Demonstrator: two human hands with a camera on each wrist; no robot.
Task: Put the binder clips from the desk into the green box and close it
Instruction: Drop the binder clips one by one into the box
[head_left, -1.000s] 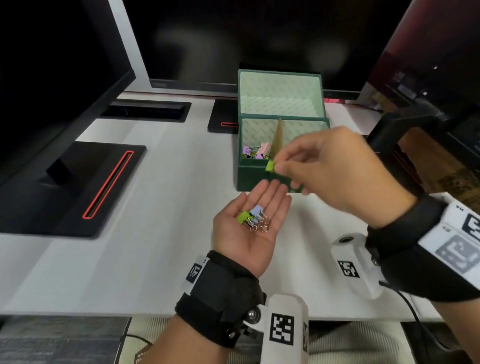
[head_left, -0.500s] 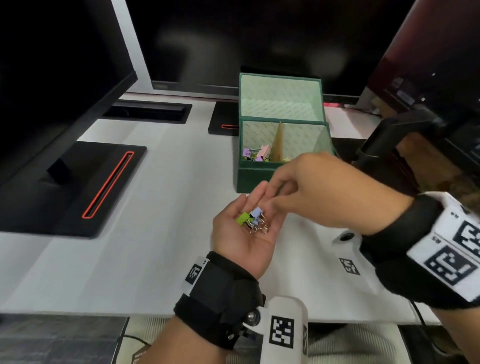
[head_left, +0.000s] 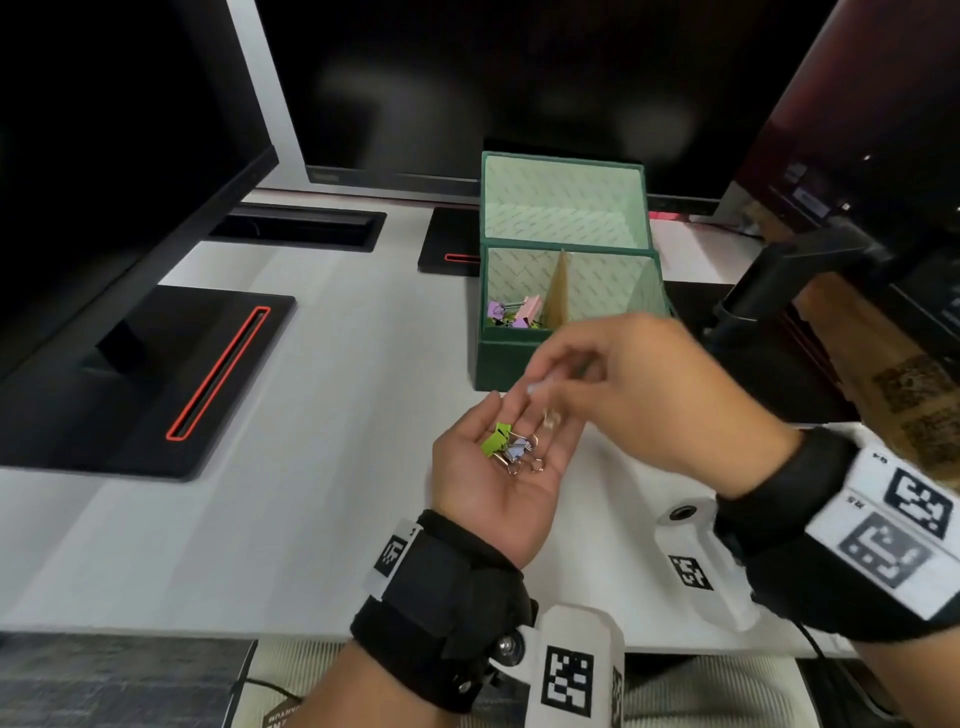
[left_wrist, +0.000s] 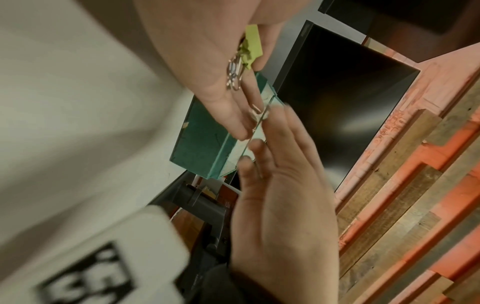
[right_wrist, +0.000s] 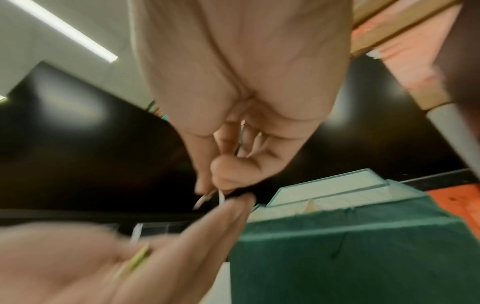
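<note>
Fingers (head_left: 558, 371) of right hand (head_left: 654, 400) pinched thumb to forefinger on one pale clip (head_left: 537, 388), blurred, raised just above left fingertips at 6 o'clock of green box (head_left: 511, 364). Largest first: dark monitors (head_left: 104, 156) across 9 to 3 o'clock, white tabletop (head_left: 322, 415) below. Next, green box at 12 o'clock from the hands, standing open, lid (head_left: 563, 208) upright behind, tan divider (head_left: 558, 291) splitting it in two; several binder clips (head_left: 514, 312), pink and purple, already in the 9 o'clock compartment. Then left hand (head_left: 493, 478), palm up, fingers straight and loosely together, serving as a tray; green and lilac clips (head_left: 511, 448) lying loose on it, wire handles toward the wrist. Changed within the last second: right hand back from the box, dipped into the palm half a second ago, now lifted away with a fresh clip; palm pile smaller by one. Judged from that: one-by-one shuttling well under way, a few trips left, lid closing not yet begun. No clips seen loose on the tabletop. Writing: black-and-white square code tags (head_left: 567, 680) on both wrist bands, tiny characters beside the right ones too blurred to read; no brand name legible anywhere.
</note>
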